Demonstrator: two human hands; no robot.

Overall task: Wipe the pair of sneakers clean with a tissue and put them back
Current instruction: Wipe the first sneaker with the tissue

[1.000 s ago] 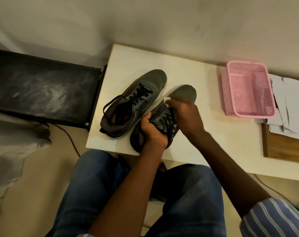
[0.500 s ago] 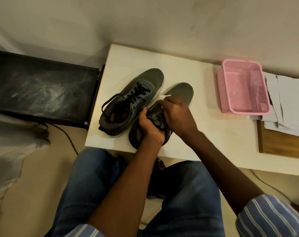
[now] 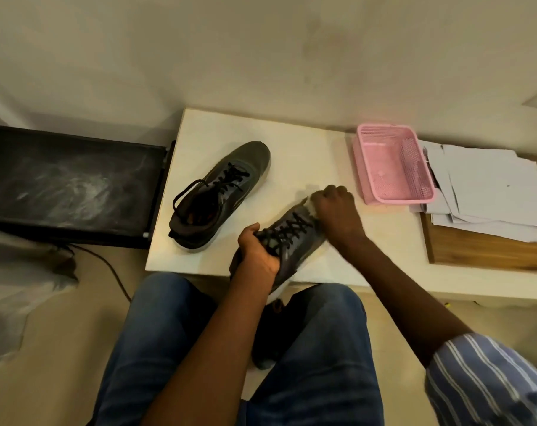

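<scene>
Two dark grey sneakers with black laces are on a white table. The left sneaker lies alone on the table, toe pointing away. My left hand grips the right sneaker at its heel and collar, near the table's front edge. My right hand is curled over that sneaker's toe and presses a white tissue against it; only a sliver of the tissue shows under the fingers.
A pink plastic basket stands on the table to the right. Loose white papers lie on a wooden board further right. A black dusty panel sits left of the table. My knees in jeans are below the front edge.
The right sneaker has shifted right and apart from the left one. My right hand with the tissue has slid from the laces up to the toe.
</scene>
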